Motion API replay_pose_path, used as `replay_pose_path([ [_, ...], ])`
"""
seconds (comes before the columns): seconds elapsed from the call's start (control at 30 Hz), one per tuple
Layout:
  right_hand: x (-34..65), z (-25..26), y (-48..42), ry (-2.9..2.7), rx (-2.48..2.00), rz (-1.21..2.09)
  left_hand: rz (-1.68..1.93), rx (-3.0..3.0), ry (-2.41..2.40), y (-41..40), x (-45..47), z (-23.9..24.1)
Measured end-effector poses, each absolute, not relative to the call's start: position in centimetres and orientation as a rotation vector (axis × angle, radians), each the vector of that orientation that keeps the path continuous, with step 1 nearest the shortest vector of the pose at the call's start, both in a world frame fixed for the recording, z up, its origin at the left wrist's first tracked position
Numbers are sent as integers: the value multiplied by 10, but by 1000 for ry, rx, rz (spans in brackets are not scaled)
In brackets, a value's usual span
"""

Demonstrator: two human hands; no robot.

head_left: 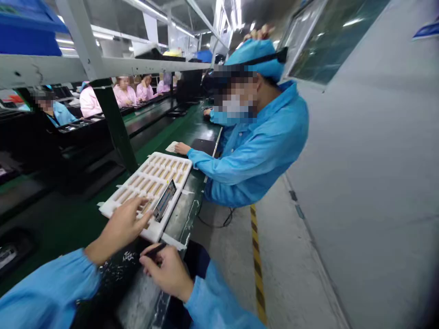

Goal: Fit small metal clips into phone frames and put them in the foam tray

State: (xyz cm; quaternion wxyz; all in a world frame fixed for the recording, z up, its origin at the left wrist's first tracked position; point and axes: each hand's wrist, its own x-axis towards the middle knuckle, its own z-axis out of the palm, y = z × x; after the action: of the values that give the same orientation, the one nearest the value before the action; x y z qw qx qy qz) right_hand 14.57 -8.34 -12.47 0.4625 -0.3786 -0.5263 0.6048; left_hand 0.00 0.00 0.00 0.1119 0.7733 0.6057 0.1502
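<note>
- Nearest, the blue sleeves (51,285) of the person came in from the lower corners, one to each hand.
- The right hand (168,273) was low over the desk (181,212), its thumb and fingers pinching a dark pen-like tool (157,250).
- To the left of that hand, small whitish scraps (128,256) lay scattered on a dark surface.
- The left hand (125,226) reached over the near end of the white tray (154,232), thumb and fingers partly spread, the tips right at the lower end of a phone-like device (165,201). Whether they gripped it, I could not tell.
- The device stood tilted over the right side of the tray, its lit or glossy face turned toward the right.
- The tray lay lengthwise on the desk, with rows of compartments holding tan strips (137,182).
- Beyond the tray, a co-worker in a blue coat (254,146) sat at the right side of the desk, one hand on a small white item (172,146), next to a dark flat object (204,145).
- On the floor to the right ran yellow-and-black tape (256,256).
- Farther off, at the left, people in pink (125,94) sat along another line, under bright ceiling lights (236,13).
</note>
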Motion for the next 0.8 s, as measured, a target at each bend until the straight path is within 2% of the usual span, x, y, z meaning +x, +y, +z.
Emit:
replay_pose_path([
  [0.27,145,-123,-83,-1331,-898,1449,594,2243,1898,51,71,-23],
  [0.47,147,-119,-81,-1307,-912,1472,758,2311,1820,47,63,7],
  [0.67,148,-119,-85,-1265,-923,1516,1018,2367,1698,-34,3,63],
  [0.8,150,-117,-85,-1240,-908,1554,943,2286,1716,-136,-61,59],
])
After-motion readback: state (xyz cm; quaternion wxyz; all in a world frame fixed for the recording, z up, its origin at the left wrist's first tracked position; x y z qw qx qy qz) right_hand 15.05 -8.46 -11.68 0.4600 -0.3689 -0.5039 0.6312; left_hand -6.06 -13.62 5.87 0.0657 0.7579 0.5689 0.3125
